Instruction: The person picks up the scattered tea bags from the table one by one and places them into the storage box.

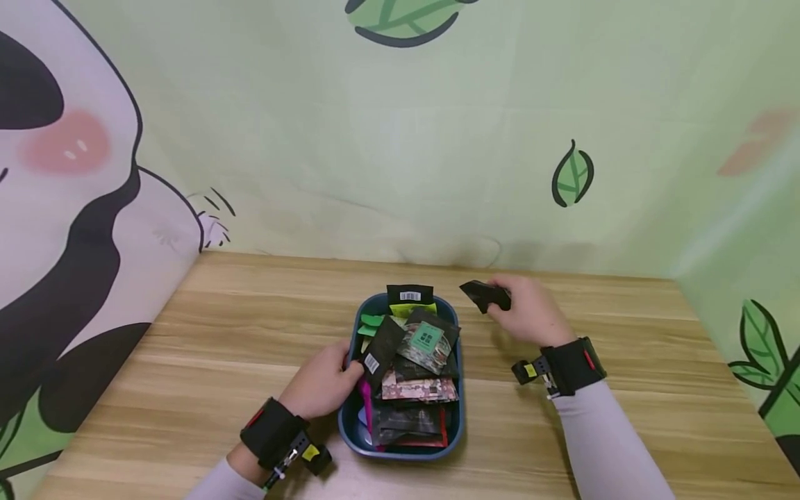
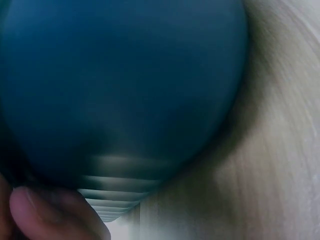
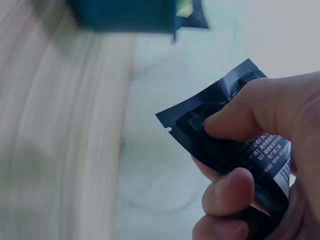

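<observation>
A dark blue oblong plastic tub (image 1: pixel 460 417) packed with small sachets stands on the wooden table. My left hand (image 1: pixel 320 380) grips its left rim, thumb over the edge beside a black sachet (image 1: pixel 382 353) with a barcode. In the left wrist view the tub's smooth outer wall (image 2: pixel 125 85) fills much of the picture, fingertips (image 2: pixel 55 215) at its lower left. To the right of the tub, my right hand (image 1: pixel 528 309) holds a black sachet (image 3: pixel 220 117) up above the table. Its thumb presses on the sachet's face, the other fingers curled behind; white print and part of a barcode show.
Inside the tub lie a sachet with a green label (image 1: pixel 427 338), a pink patterned packet (image 1: pixel 419 389), a magenta strip (image 1: pixel 365 399) and green packets (image 1: pixel 371 321). A black packet (image 1: pixel 410 295) sticks up at the far rim. Behind the wooden table (image 1: pixel 262 312) hangs a printed green backdrop (image 1: pixel 437 139).
</observation>
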Demonstrator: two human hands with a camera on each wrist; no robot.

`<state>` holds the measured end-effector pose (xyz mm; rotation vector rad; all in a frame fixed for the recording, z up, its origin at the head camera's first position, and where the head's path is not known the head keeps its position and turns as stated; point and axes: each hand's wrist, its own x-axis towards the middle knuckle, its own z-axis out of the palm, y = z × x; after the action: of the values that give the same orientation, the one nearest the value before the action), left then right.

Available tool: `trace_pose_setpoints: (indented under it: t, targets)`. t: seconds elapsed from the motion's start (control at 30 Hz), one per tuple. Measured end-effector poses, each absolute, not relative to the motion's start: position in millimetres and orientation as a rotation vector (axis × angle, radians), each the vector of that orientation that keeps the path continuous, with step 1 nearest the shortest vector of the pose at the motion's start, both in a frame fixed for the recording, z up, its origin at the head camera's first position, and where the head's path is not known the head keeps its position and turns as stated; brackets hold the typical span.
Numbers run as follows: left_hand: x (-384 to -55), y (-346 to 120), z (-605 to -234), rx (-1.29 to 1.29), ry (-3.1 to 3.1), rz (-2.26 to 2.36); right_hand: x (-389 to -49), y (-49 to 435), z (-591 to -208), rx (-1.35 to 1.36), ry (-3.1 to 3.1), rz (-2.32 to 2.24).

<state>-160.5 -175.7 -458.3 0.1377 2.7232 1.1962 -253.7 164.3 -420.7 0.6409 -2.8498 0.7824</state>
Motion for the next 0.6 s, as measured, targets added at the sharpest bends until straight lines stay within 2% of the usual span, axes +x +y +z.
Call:
trace_pose_setpoints:
  t: [0.37, 0.6]
  targets:
    - [-159.9, -176.1, -457.0, 0.146, 2.73, 1.194, -231.6, 123.8, -402.5, 0.904, -2.766, 0.952]
    - [-160.4, -176.2, -457.1, 0.156, 2.734, 1.19, -225.0, 105.6, -397.0, 0.932, -2.718, 1.082]
